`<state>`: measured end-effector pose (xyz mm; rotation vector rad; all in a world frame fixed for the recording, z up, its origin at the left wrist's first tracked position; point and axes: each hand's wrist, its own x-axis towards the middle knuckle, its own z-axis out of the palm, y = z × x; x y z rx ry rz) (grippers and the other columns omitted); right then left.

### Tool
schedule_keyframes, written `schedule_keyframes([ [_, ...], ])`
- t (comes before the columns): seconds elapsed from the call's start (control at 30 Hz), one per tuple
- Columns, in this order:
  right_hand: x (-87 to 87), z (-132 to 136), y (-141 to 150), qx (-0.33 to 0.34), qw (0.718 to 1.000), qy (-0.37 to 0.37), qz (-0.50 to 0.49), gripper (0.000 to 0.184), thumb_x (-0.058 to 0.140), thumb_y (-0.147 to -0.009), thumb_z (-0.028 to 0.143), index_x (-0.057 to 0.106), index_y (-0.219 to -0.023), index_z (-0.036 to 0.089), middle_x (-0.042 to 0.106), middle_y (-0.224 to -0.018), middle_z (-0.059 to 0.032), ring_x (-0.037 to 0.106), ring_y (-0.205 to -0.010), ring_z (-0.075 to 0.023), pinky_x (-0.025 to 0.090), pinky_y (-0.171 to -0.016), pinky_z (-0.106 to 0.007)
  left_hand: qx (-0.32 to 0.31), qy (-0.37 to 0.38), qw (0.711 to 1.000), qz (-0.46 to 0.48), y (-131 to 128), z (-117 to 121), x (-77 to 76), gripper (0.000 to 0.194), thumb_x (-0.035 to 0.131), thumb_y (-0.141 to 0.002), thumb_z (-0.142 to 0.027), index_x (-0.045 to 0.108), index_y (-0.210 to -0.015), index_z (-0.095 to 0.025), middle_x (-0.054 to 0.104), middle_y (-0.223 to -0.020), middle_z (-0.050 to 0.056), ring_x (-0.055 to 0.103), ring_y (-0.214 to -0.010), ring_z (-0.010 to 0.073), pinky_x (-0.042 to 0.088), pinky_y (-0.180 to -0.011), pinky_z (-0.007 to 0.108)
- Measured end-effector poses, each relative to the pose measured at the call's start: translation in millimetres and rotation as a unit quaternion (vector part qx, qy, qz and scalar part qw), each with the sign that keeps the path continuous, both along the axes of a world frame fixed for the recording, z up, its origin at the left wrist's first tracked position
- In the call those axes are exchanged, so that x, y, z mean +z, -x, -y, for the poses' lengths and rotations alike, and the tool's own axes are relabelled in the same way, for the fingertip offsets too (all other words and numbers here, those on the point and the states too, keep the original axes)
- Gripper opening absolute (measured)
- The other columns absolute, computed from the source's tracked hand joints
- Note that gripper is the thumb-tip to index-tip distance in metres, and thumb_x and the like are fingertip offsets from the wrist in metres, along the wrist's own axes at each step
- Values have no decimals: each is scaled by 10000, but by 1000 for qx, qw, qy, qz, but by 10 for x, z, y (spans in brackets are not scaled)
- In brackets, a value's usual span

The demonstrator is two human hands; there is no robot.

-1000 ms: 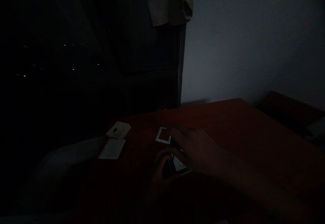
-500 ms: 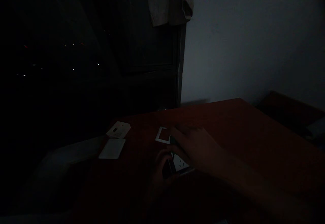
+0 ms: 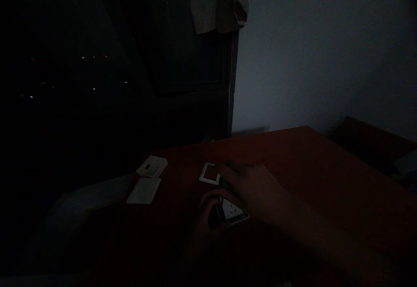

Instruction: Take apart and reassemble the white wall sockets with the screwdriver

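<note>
The scene is very dark. My left hand (image 3: 203,217) is curled round the left edge of a white wall socket (image 3: 232,211) that rests on the reddish-brown table (image 3: 309,169). My right hand (image 3: 256,189) lies over the socket's far side, fingers bent down onto it. A white square frame (image 3: 209,173) lies on the table just beyond my right fingertips, touching or nearly touching them.
Two white switch plates lie at the table's left edge, one plate (image 3: 152,166) behind the other plate (image 3: 144,190). A pale cloth (image 3: 219,2) hangs from a dark door or cabinet behind. A plain wall is at the right.
My right hand has shifted slightly, showing more of the socket's face. The left hand and the plates stay where they were.
</note>
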<state>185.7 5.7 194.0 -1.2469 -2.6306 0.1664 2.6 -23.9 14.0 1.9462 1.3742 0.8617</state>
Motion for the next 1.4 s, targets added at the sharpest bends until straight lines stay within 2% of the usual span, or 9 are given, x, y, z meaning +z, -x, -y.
schedule_keyframes([
  [0.13, -13, 22, 9, -18, 1000, -3, -8, 276, 424, -937, 398, 522, -1083, 186, 652, -1011, -82, 637, -794, -209, 404, -591, -282, -1, -10, 1000, -4, 8, -7, -31, 525, 749, -709, -365, 543, -1180, -259, 459, -1378, 74, 416, -1281, 311, 386, -1040, 459],
  [0.3, -33, 29, -39, 49, 996, 34, -73, 306, 522, -840, 201, 493, -1144, 183, 612, -1127, -76, 611, -935, -197, 445, -716, -292, -13, -3, 1000, 17, 11, -18, -73, 543, 726, -734, -349, 510, -1227, -271, 450, -1391, 65, 423, -1282, 287, 384, -1047, 443],
  [0.5, -72, -25, 31, -18, 1000, -13, -14, 275, 396, -959, 388, 551, -1077, 193, 653, -996, -77, 633, -764, -189, 407, -595, -278, -7, 5, 1000, 16, 4, -6, -21, 538, 749, -705, -304, 536, -1198, -267, 482, -1362, 61, 432, -1268, 292, 400, -1026, 442],
  [0.57, -51, -14, 36, -23, 1000, -7, -18, 275, 396, -950, 373, 554, -1072, 184, 648, -1007, -90, 629, -814, -204, 421, -628, -291, -3, -1, 1000, 6, 4, -11, -6, 531, 753, -703, -311, 542, -1188, -264, 480, -1366, 62, 429, -1272, 296, 400, -1026, 440],
  [0.77, -33, 13, -27, 53, 994, 46, -86, 380, 514, -853, 202, 483, -1231, 196, 604, -1151, -82, 607, -952, -196, 451, -743, -302, -9, -10, 1000, 18, 5, -18, -59, 589, 749, -707, -364, 516, -1238, -262, 464, -1388, 79, 432, -1277, 307, 398, -1035, 447],
  [1.0, -76, -27, 51, -16, 1000, -7, -18, 374, 425, -942, 464, 523, -1199, 211, 651, -1064, -96, 647, -843, -215, 439, -629, -280, -1, 9, 1000, 0, 45, 3, -146, 626, 766, -688, -393, 518, -1246, -255, 479, -1385, 94, 439, -1268, 337, 399, -1023, 494],
  [1.13, -31, 2, 18, 3, 998, 20, -63, 413, 520, -875, 300, 463, -1261, 165, 620, -1149, -116, 614, -978, -244, 466, -737, -318, -15, 5, 1000, 21, 31, -17, -133, 599, 742, -722, -392, 498, -1256, -272, 481, -1379, 83, 435, -1278, 307, 401, -1029, 463],
  [1.23, -41, -3, -12, 46, 994, 44, -92, 501, 530, -852, 211, 399, -1335, 197, 600, -1201, -93, 623, -958, -207, 466, -746, -300, -27, 6, 999, 42, 9, -23, -101, 600, 738, -732, -349, 479, -1268, -276, 472, -1390, 74, 439, -1279, 286, 407, -1028, 436],
  [1.4, -86, -37, 47, -22, 999, -10, -24, 319, 437, -943, 401, 534, -1181, 212, 644, -1079, -87, 650, -799, -206, 438, -600, -287, -3, 18, 1000, 15, 8, -8, -72, 552, 763, -691, -340, 542, -1190, -251, 483, -1379, 84, 437, -1273, 317, 394, -1028, 476],
])
